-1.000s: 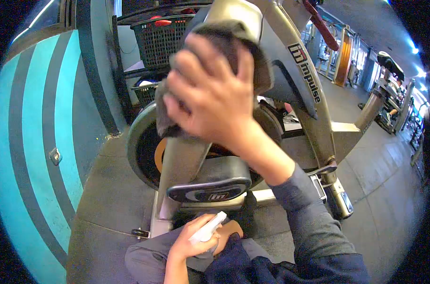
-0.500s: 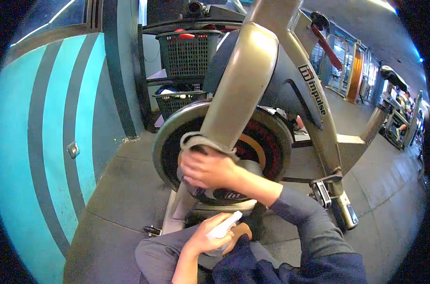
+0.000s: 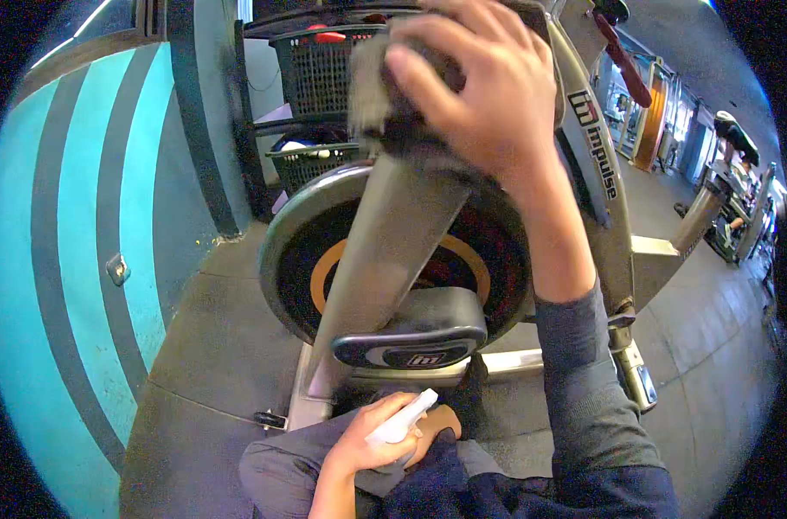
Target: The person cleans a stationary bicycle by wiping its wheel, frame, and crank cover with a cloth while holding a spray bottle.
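Note:
High on the frame post of an exercise bike (image 3: 385, 242), my right hand (image 3: 488, 95) presses a grey cloth (image 3: 372, 86). The cloth is bunched under my fingers and blurred by motion. Low in front of me, my left hand (image 3: 367, 441) is closed around a spray bottle (image 3: 404, 422). Its white trigger head shows, pointing up and to the right; most of its body is hidden by my hand and lap. Behind the post sits the bike's flywheel (image 3: 281, 251), and a dark cover with a logo (image 3: 424, 356) juts out below.
Black plastic baskets (image 3: 324, 78) stand on a shelf behind the bike. A turquoise striped wall (image 3: 64, 259) with a socket (image 3: 116, 270) runs along the left. More gym machines and a person (image 3: 739, 143) are at the far right. Dark mats (image 3: 212, 346) cover the floor.
My right hand has moved the cloth up the post from beside the flywheel to near the top. My left hand still holds the spray bottle in about the same place.

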